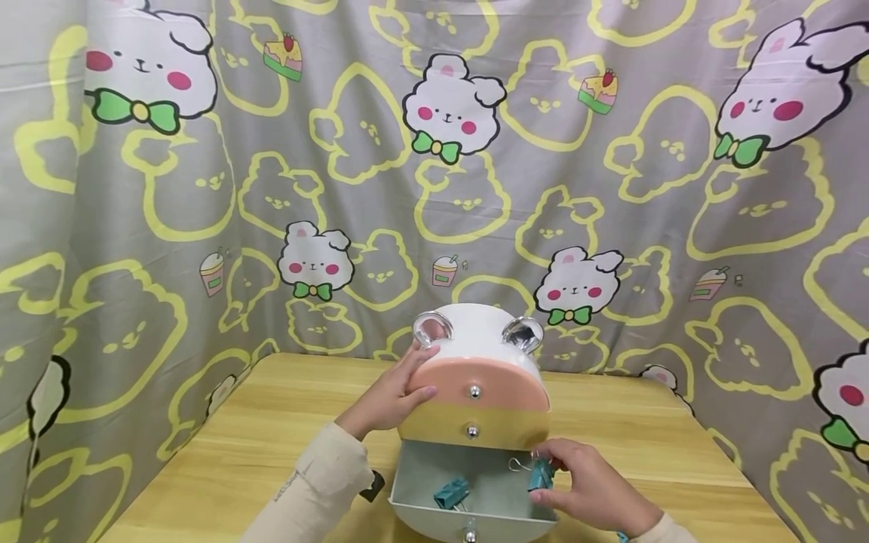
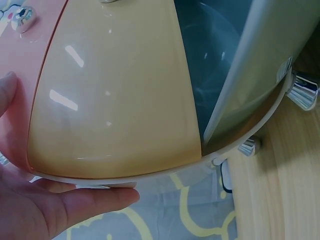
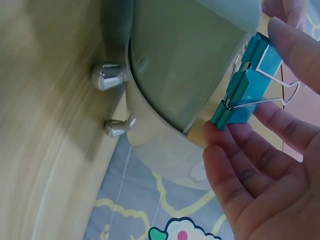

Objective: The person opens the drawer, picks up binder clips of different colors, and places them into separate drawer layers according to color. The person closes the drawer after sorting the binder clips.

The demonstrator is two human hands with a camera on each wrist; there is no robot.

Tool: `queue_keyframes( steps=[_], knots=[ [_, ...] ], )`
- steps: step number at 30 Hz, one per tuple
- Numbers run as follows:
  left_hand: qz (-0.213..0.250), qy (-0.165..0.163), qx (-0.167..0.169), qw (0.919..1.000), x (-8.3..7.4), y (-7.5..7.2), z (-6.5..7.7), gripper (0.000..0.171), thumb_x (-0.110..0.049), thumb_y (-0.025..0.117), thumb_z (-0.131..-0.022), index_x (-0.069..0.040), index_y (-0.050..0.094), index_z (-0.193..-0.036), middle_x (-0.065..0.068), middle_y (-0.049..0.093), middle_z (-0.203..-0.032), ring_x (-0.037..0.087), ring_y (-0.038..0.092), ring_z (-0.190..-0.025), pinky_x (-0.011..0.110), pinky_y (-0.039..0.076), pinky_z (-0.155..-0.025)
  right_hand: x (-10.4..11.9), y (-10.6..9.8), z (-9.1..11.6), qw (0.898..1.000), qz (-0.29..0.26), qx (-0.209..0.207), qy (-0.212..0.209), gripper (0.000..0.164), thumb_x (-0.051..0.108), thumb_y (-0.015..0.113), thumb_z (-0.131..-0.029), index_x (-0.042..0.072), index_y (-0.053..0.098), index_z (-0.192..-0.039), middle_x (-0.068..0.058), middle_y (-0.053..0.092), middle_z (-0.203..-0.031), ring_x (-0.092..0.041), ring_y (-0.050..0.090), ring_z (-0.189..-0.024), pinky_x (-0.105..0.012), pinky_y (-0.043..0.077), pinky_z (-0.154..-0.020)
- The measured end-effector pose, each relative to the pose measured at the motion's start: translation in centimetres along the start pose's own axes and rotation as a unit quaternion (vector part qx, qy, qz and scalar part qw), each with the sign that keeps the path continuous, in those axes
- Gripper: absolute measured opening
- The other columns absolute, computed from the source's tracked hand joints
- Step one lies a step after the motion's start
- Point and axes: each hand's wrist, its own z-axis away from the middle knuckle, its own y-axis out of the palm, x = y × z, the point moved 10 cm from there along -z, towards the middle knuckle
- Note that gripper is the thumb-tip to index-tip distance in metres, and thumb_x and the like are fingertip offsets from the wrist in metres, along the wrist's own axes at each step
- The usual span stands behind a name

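A rounded drawer box point(image 1: 468, 426) with shiny ears stands on the table. Its pink and yellow drawers are closed, and the grey-green bottom drawer point(image 1: 498, 498) is pulled out. My left hand point(image 1: 390, 388) lies against the box's upper left side, thumb on the pink front, other fingers extended along the side point(image 2: 100, 200). In my right hand point(image 1: 591, 483) a teal binder clip point(image 3: 250, 82) is pinched between thumb and fingers, over the open drawer's right side. Its wire handles stick out. Another teal binder clip point(image 1: 451, 494) lies inside the drawer, left of middle.
The wooden table point(image 1: 299, 422) reaches back to a patterned curtain point(image 1: 380, 188) that surrounds it. A small black object point(image 1: 372, 486) lies left of the drawer. Partly hidden by the right wrist is a bit of something blue point(image 1: 621, 537). Silver feet point(image 3: 117, 127) support the box.
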Motion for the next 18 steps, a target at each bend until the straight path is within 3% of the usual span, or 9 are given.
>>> queue_keyframes(
  steps=[7,12,18],
  knots=[
    [-0.002,0.012,-0.005,0.9999,-0.5,-0.3,-0.4,0.062,-0.027,0.063,-0.096,-0.023,0.032,-0.150,0.015,0.011,-0.160,0.039,0.019,-0.142,0.063,0.024,-0.105,0.7,-0.1,-0.5,1.000,0.012,-0.005,-0.005,0.042,0.039,0.078,-0.082,0.012,0.063,-0.110,0.010,0.061,-0.099,-0.003,0.055,-0.084,-0.030,0.050,-0.070],
    [0.001,-0.006,-0.001,1.0000,-0.2,-0.2,0.0,0.063,-0.026,0.063,-0.096,-0.023,0.033,-0.150,0.015,0.010,-0.160,0.040,0.020,-0.142,0.063,0.025,-0.105,0.4,0.7,-0.6,1.000,-0.003,0.015,0.008,0.042,0.040,0.077,-0.082,0.013,0.063,-0.110,0.012,0.060,-0.098,-0.003,0.054,-0.084,-0.028,0.050,-0.071],
    [-0.001,-0.002,-0.003,1.0000,-0.2,-0.1,0.1,0.062,-0.027,0.063,-0.096,-0.022,0.033,-0.150,0.016,0.010,-0.160,0.041,0.021,-0.141,0.063,0.026,-0.104,0.4,1.4,-0.9,0.999,-0.021,0.030,0.009,0.044,0.038,0.077,-0.083,0.010,0.063,-0.112,0.010,0.061,-0.099,-0.004,0.056,-0.084,-0.031,0.051,-0.072]
  ],
)
